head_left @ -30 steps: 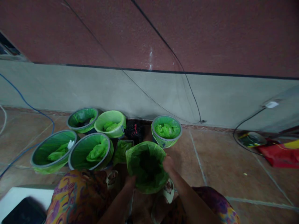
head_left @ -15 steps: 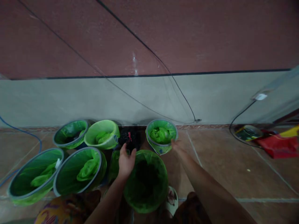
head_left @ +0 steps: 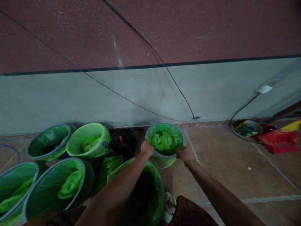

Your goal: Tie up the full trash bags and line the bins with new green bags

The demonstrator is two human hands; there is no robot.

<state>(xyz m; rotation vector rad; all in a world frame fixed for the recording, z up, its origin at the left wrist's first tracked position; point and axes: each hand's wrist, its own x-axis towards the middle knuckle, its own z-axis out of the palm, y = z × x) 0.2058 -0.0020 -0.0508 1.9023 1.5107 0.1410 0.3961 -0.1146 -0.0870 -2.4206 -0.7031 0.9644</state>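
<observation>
A small round trash bin [head_left: 165, 123] lined with a green plastic bag stands by the wall, and a crumpled green bag [head_left: 163, 142] lies in it. On the left of its rim is my left hand [head_left: 147, 148], fingers closed round the edge. My right hand [head_left: 184, 155] grips the rim on the other side. Below my left forearm is a larger green-lined bin [head_left: 158, 179], its inside dark and partly covered by the arm.
More green-lined bins [head_left: 88, 139] stand at the left. A black tied bag [head_left: 122, 142] lies against the wall. Cables [head_left: 150, 47] run down the wall to the floor. A red dustpan-like object [head_left: 278, 139] lies at the right on the tiles.
My left hand has moved from above the larger bin to the small bin's rim and closed on it. My right hand stays at that rim. The view has shifted right.
</observation>
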